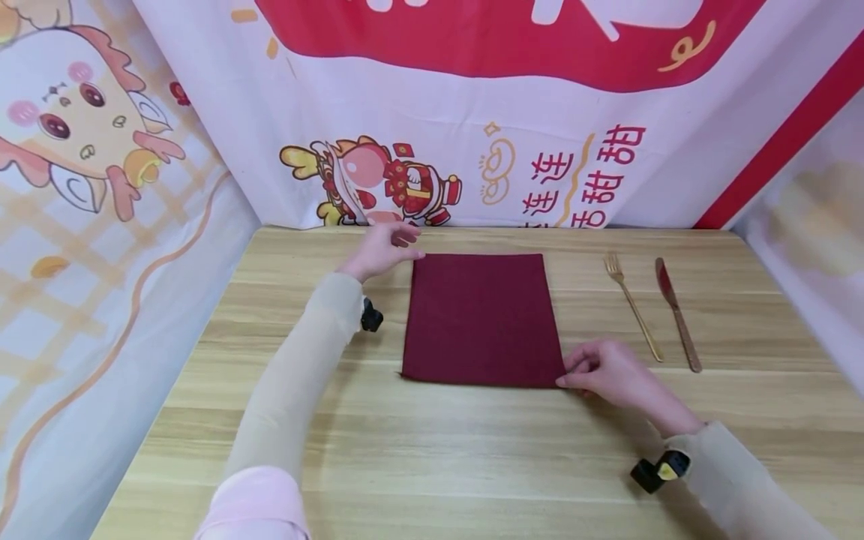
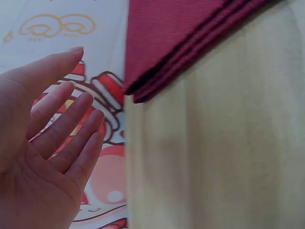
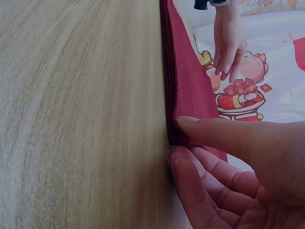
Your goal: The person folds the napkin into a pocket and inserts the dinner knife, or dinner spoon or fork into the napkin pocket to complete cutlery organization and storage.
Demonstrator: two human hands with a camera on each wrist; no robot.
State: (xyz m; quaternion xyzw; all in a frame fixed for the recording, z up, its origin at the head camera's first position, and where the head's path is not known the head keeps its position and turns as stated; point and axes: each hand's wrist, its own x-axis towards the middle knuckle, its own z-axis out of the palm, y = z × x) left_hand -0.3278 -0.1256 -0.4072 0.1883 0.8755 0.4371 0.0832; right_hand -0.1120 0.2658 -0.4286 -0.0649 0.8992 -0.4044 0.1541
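Observation:
A dark red cloth napkin (image 1: 482, 322), folded into a layered square, lies flat on the wooden table. At its near right corner my right hand (image 1: 610, 375) pinches the stacked layers between thumb and fingers; the right wrist view shows the thumb (image 3: 214, 131) on top and fingertips at the underside. My left hand (image 1: 381, 251) hovers by the far left corner, fingers relaxed and holding nothing. In the left wrist view that hand (image 2: 52, 138) is apart from the napkin's folded corner (image 2: 143, 90).
To the right of the napkin lie a gold fork (image 1: 633, 306) and a knife (image 1: 678, 315), side by side with handles toward me. A printed cloth (image 1: 432, 105) hangs behind the table's far edge. Another patterned cloth (image 1: 101, 247) stands along the left side.

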